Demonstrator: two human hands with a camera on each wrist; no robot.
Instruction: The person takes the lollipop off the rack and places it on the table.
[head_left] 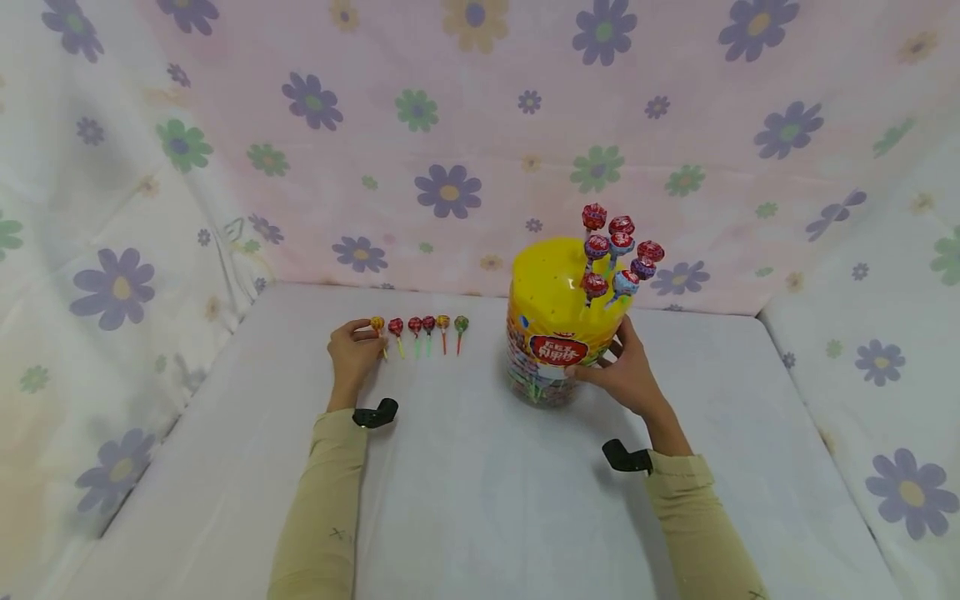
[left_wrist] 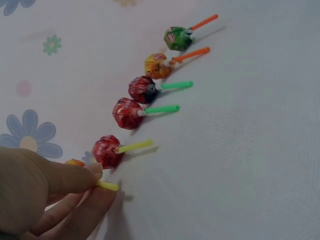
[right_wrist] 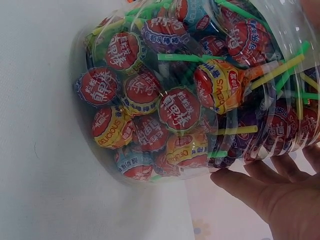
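Note:
My left hand (head_left: 356, 357) pinches an orange-wrapped lollipop (left_wrist: 107, 185) by its yellow stick, at the left end of a row on the table. Beside it lie several more: a red lollipop (left_wrist: 108, 151) with a yellow stick, two with green sticks, an orange lollipop (left_wrist: 158, 66) and a green lollipop (left_wrist: 178, 38) with orange sticks. My right hand (head_left: 628, 373) holds the side of a clear candy jar (head_left: 547, 387) with a yellow lid (head_left: 547, 271). Wrapped lollipops (left_wrist: 142, 90) show in the row, and more fill the jar. Several lollipops (head_left: 621, 242) stand upright in the lid.
A white table surface (head_left: 480, 500) spreads under both arms. Behind it hangs a pink flowered cloth (head_left: 495, 125), with white flowered cloth (head_left: 862, 333) at the sides. A black wrist camera (head_left: 377, 413) sits on the left wrist and another (head_left: 626, 457) on the right.

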